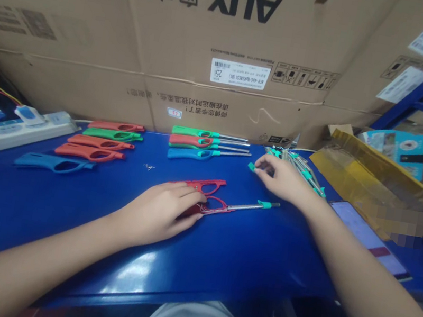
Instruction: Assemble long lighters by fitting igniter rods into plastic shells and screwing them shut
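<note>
Resting palm-down on the glossy blue table [49, 192], the left hand [160, 212] is seen nearest, its fingers almost straight and laid over the handle end of a red lighter body [209, 207] rather than closed around it. The long axis of this body is set left to right and tilted slightly away, with its thin metal tube [244, 206] pointed to the right and ended by a teal tip [265, 205]. Just behind it, a second red shell half [207, 184], flat with a looped opening, is laid roughly parallel. To the right, a phone [367, 237] is laid flat. Farther back, the right hand [278, 177] is held with curled fingers at the edge of a loose pile of teal-tipped metal tubes [301, 170]; a small teal piece [251, 167] is seen at the fingertips, though whether it is pinched cannot be told. Beyond, three finished lighters [198, 143] in green, red and blue are lined up with tubes pointed right, and five coloured plastic shells [97, 143] are spread out to the left beside a white power strip [15, 127]. An amber plastic bag [369, 178] is slumped at the right, its contents not made out. Closed cardboard cartons [174, 40] are stacked at the back.
</note>
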### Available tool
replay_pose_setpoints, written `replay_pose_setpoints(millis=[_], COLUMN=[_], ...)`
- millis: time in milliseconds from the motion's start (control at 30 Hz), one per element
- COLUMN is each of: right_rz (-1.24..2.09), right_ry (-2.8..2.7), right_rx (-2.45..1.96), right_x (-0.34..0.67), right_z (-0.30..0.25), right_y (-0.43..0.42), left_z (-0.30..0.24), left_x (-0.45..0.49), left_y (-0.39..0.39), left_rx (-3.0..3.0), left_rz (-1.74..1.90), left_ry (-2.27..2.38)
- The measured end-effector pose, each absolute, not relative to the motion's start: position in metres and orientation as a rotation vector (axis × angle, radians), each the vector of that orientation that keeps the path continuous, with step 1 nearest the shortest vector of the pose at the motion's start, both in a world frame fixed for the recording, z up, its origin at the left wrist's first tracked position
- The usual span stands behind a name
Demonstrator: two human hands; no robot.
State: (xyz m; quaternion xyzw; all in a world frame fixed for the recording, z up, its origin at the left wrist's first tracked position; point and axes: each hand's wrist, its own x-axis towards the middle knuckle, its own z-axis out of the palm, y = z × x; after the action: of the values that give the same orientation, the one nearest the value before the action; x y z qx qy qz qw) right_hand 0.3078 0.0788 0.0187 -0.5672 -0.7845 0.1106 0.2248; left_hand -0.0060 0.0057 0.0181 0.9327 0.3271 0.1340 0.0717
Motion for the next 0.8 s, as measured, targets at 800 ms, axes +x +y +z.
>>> replay_pose_setpoints(millis=[800], right_rz=[0.573], right_ry=[-2.184], right_rx=[-1.301], right_x=[0.280], right_z=[0.011], right_y=[0.064], left_z=[0.014], left_x=[-0.006], left_y=[0.008], left_rx=[2.778], left_rz=[0.434], left_ry=[1.062])
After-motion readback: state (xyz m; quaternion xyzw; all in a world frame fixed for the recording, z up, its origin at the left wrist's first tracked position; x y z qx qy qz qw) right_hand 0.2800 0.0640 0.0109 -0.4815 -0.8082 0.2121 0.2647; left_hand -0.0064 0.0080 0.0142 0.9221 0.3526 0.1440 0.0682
